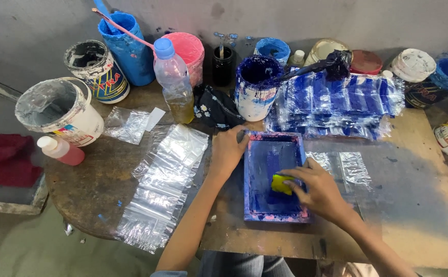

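A small rectangular printing frame (274, 213) with a blue-inked screen and pink-stained wooden edges lies flat on the wooden board. My left hand (228, 150) presses on the frame's upper left corner. My right hand (316, 189) holds a yellow sponge-like pad (280, 184) against the blue screen, near its right side. A clear plastic bag (344, 166) lies partly under the frame to the right.
Clear bags (163, 184) are strewn to the left; blue-printed bags (337, 102) are stacked behind. A blue-stained paint tub (256, 90), several other paint tubs, a plastic bottle (175, 82), a small pink bottle (60, 150) and a dark cloth (216, 109) crowd the back. The table edge runs along the front.
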